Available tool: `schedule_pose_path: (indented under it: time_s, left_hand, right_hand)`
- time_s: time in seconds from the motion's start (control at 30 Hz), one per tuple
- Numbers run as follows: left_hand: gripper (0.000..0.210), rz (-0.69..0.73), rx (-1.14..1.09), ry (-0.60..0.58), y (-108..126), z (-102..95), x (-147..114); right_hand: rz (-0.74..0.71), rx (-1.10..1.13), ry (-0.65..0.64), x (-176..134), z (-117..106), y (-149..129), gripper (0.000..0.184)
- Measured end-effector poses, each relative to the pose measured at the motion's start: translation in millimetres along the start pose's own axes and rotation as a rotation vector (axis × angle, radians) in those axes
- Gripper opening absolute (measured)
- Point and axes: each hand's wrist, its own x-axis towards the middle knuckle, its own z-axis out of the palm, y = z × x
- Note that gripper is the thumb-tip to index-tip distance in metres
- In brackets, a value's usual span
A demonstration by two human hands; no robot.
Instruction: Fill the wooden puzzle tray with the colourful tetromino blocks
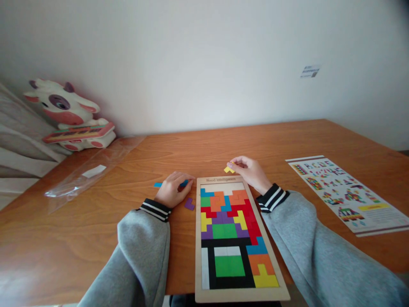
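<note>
My left hand (174, 189) rests on the table left of the puzzle board, its fingers curled over a blue puzzle piece (157, 185). Blue shows at the hand's left side and between thumb and forefinger; the rest is covered. Just below the thumb lies a purple puzzle piece (189, 204). Beyond the board's far right corner, my right hand (251, 171) pinches a yellow stepped puzzle piece (228, 169) close to the tabletop. Between my forearms lies the wooden puzzle board (198, 238), filled with coloured pieces except for a pale bare strip (220, 187) along its far edge.
A printed pattern sheet (348, 192) lies on the table (249, 138) to the right. At the back left sits a cow toy with a keyboard (73, 115), a clear plastic bag (105, 166) in front of it. A wall (204, 64) closes off the back.
</note>
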Motion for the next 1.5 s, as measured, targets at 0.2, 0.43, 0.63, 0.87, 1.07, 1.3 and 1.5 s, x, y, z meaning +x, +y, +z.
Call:
schedule_pose_path:
  time_s: [0.2,0.43,0.63,0.87,1.07,1.3,1.5]
  left_hand:
    - [0.018,-0.031,0.011,0.062,-10,7.4,11]
    - [0.016,0.15,0.01,-0.041,1,8.8,13]
    - [0.018,0.196,0.013,-0.06,4,15.8,14]
    - [0.019,-0.029,0.103,0.021,20,23.7,13]
    - [0.021,-0.018,0.129,-0.006,16,16.3,12]
    - [0.028,0.09,0.211,-0.079,-21,-13.7,-1]
    - [0.044,0.015,0.217,-0.158,-38,-21.6,-11]
  right_hand:
    - [0.081,0.076,-0.32,-17,36,-27,0.015]
    - [-0.091,-0.217,-0.324,-25,48,-35,0.013]
    - [-0.215,-0.425,-0.24,-32,55,-31,0.009]
    - [-0.225,-0.376,-0.186,-30,53,-29,0.012]
    - [-0.268,-0.442,-0.02,-16,14,-14,0.019]
    - [-0.305,-0.55,-0.005,-5,-23,17,0.033]
    - [-0.293,-0.571,0.018,-5,-20,26,0.037]
